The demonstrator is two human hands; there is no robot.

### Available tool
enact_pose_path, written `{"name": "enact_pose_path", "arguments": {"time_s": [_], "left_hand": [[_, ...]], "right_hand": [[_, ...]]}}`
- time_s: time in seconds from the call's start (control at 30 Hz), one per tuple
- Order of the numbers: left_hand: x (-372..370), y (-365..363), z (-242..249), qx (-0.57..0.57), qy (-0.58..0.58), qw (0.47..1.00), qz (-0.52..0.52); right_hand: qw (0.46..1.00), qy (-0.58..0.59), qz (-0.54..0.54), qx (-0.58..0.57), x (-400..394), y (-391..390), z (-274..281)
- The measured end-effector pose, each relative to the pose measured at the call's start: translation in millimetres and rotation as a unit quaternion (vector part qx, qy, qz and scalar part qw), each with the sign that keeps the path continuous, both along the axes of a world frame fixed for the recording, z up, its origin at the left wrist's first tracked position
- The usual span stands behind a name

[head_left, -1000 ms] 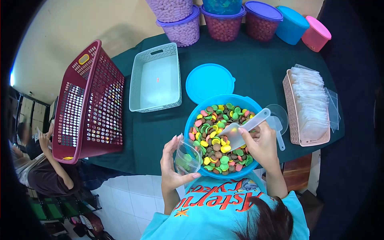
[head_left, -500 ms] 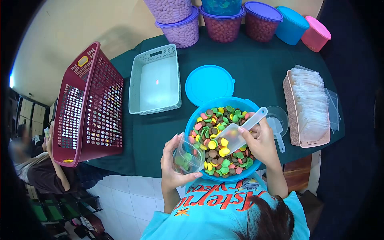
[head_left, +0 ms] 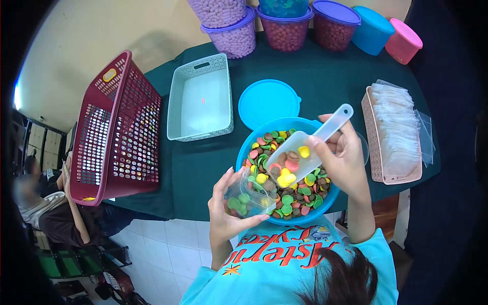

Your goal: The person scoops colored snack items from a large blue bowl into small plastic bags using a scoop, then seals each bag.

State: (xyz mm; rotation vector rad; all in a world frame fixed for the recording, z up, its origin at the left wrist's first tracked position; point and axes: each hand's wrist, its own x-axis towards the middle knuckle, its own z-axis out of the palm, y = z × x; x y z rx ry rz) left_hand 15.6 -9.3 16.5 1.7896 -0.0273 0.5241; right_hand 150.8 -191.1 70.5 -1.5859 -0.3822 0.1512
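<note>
Gripping a translucent plastic scoop (head_left: 299,161) by its handle, the right hand (head_left: 344,156) has thumb and fingers closed around it over the blue bowl (head_left: 333,197). Scoop load: brown, pink and yellow rounded pieces, the yellow ones near the lip. Scoop tilts down from the right-hand grip toward the left hand (head_left: 223,207).

Left-hand grip: fingers and thumb wrapped around a clear plastic container (head_left: 243,199), tilted, its opening toward the scoop. Green pieces visible inside. Scoop lip lies just beside the container's rim; contact cannot be told.

Below the right-hand grip, the bowl holds mixed green, yellow, pink and brown pieces (head_left: 293,199). Beyond both grips, near the bowl's far edge, a round blue lid (head_left: 269,104) lies flat on the dark green tablecloth (head_left: 193,175).

Right of the right hand: a pale pink perforated basket (head_left: 375,145), packed with clear plastic bags (head_left: 397,133). Beyond the left hand: a pale green basket (head_left: 203,104). Farther left of that hand: a maroon perforated laundry basket (head_left: 136,129), upright. Well beyond the grips, along the wall, lidded tubs (head_left: 282,35), two of them bearing others on top.
</note>
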Motion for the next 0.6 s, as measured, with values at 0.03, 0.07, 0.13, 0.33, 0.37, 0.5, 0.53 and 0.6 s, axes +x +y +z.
{"name": "enact_pose_path", "arguments": {"time_s": [0.03, 0.07, 0.13, 0.33, 0.37, 0.5, 0.53, 0.6], "left_hand": [[1.2, -0.7, 1.0, 0.005, 0.001, 1.000, -0.003], [2.1, -1.5, 1.5, 0.009, 0.001, 1.000, -0.006], [2.8, -2.3, 0.8, 0.021, 0.000, 1.000, -0.007], [1.2, -3.2, 1.5, 0.020, -0.005, 1.000, -0.009], [0.1, -3.4, 1.9, 0.027, -0.004, 1.000, -0.009], [-4.1, -4.9, 0.9, 0.006, -0.003, 1.000, -0.021], [-5.6, -4.6, 0.1, -0.007, 0.002, 1.000, -0.016], [-8.7, -0.5, -2.8, -0.020, 0.007, 1.000, -0.011]], "right_hand": [[0.999, -0.044, 0.009, -0.008, -1.5, 4.6, 1.4], [0.997, -0.062, 0.029, -0.037, -5.9, 9.6, 10.0], [0.992, -0.105, 0.071, -0.030, -19.2, 22.4, 12.6], [0.958, -0.224, 0.109, -0.143, -36.2, 27.3, 3.2], [0.958, -0.222, 0.110, -0.143, -37.2, 25.9, 3.9], [0.962, -0.246, 0.058, -0.105, -34.6, 12.3, 14.1], [0.971, -0.226, 0.032, -0.070, -31.6, 8.5, 18.8], [0.981, -0.183, 0.011, -0.067, -22.5, 2.7, 23.9]]}}
